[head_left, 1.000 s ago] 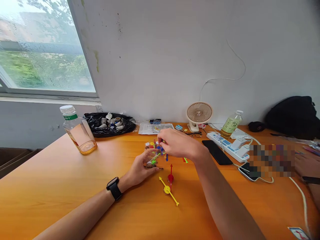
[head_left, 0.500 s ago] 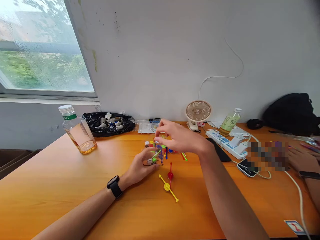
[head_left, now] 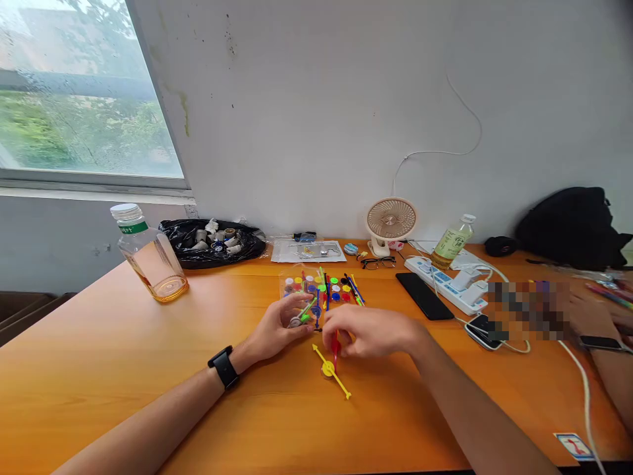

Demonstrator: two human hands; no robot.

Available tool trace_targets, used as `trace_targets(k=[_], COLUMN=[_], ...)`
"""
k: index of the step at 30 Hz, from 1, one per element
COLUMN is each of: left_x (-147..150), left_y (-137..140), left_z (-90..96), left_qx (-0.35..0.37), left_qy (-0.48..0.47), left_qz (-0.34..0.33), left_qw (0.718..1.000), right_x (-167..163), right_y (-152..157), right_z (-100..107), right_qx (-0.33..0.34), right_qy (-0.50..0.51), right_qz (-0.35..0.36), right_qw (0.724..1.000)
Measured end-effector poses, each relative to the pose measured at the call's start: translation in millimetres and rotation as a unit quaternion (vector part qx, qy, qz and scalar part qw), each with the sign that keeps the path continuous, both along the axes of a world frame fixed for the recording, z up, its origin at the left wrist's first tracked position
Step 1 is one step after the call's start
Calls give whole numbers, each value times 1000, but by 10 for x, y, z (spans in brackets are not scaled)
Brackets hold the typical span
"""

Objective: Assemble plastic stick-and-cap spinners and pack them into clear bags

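My left hand rests on the table, its thumb and fingers apart and curved around a green arrow spinner. A blue arrow spinner stands just beyond its fingertips. My right hand is closed over a red arrow spinner, its fingertips partly hiding the arrow. Nearer to me, a yellow arrow spinner lies slantwise. Behind both hands are several coloured discs and loose arrows, some beside a clear plastic bag.
A large bottle stands left, near a black plastic bag of scraps. A small fan, glasses, phone, power strip and drink bottle are at back right. Another person's hand is at far right.
My right hand has come down and toward me, from above the coloured parts onto the red arrow spinner. The discs behind are now uncovered. My left hand has stayed nearly still.
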State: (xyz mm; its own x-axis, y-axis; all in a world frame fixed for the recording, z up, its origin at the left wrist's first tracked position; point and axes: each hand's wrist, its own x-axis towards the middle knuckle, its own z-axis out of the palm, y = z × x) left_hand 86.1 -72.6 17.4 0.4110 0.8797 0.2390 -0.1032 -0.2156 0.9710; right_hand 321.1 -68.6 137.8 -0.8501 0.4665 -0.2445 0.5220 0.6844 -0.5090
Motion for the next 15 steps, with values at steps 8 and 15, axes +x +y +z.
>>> trace_targets(k=[8,15], left_x=[-7,-15], left_y=[-44,1], left_z=[148,63], left_qx=[-37,-22], left_qy=[-12,-5], left_qz=[-18,11], left_qw=[999,1000], right_x=[228,264], right_y=[-95,-107], right_z=[-349,-371], right_qx=[35,29], right_qy=[43,19], right_qz=[-88,-110], right_qw=[995,993])
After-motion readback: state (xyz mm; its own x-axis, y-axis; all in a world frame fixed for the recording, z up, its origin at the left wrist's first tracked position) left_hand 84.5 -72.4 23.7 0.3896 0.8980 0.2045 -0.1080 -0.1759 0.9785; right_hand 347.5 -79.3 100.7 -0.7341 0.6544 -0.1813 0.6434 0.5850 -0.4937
